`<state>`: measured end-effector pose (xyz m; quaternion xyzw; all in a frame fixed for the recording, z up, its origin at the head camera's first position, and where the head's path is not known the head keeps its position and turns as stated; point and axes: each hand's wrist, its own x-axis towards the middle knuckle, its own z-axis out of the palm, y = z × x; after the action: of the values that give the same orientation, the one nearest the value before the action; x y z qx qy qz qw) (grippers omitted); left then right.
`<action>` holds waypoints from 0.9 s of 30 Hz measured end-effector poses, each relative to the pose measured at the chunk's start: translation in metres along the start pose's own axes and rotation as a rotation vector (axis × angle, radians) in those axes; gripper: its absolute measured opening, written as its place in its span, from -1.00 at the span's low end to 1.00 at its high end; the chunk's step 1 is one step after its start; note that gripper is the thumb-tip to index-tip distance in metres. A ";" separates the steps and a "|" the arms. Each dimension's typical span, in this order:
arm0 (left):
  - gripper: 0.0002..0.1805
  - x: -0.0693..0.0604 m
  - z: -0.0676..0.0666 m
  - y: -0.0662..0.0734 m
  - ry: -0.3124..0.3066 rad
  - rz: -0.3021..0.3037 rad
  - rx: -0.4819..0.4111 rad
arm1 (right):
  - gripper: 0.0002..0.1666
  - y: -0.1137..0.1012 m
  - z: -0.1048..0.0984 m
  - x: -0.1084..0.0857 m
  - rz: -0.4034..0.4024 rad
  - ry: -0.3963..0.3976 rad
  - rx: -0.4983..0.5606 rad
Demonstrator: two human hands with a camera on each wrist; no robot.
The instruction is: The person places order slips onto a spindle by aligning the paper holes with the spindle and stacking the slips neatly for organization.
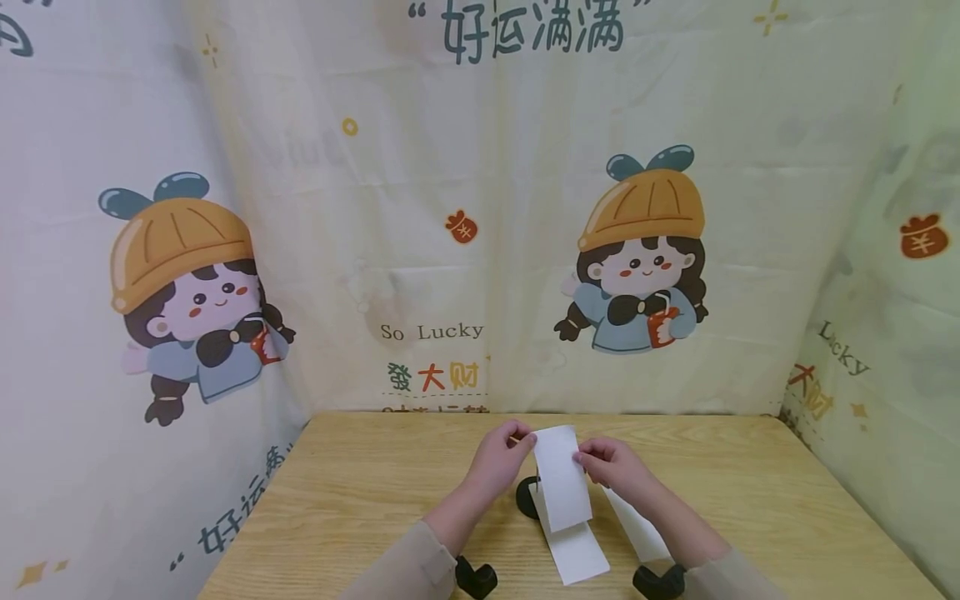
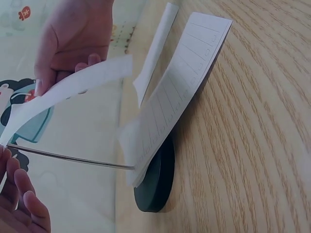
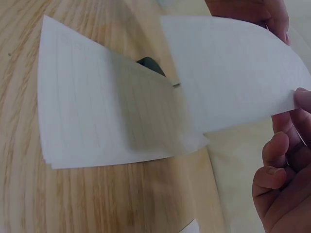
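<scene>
My left hand [image 1: 501, 458] pinches the upper left corner of a white paper slip [image 1: 562, 479], and my right hand [image 1: 617, 467] pinches its right edge. The slip is held up at the top of a thin metal spike [image 2: 73, 159]; whether the spike goes through it I cannot tell. That spike stands on a round black base [image 2: 155, 184]. Several lined slips [image 2: 182, 68] lie stacked low on the spike, reaching out past the base. In the right wrist view the raised slip [image 3: 233, 73] partly hides the spike.
More white paper [image 1: 637, 525] lies on the wooden table [image 1: 375, 500], right of the spike and partly behind my right forearm. A printed curtain [image 1: 420, 275] hangs behind the table and along both sides.
</scene>
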<state>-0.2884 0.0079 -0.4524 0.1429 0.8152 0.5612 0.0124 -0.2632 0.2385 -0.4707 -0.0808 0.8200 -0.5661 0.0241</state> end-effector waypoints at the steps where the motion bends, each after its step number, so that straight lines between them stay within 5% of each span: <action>1: -0.85 0.000 0.000 0.000 0.001 -0.003 0.000 | -0.75 0.001 0.000 -0.001 -0.006 -0.006 -0.002; 27: -0.87 0.001 0.002 -0.004 0.016 0.013 0.037 | -0.74 0.007 0.001 -0.003 0.004 -0.052 0.005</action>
<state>-0.2904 0.0086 -0.4567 0.1439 0.8244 0.5474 -0.0006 -0.2612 0.2410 -0.4779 -0.0940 0.8179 -0.5657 0.0467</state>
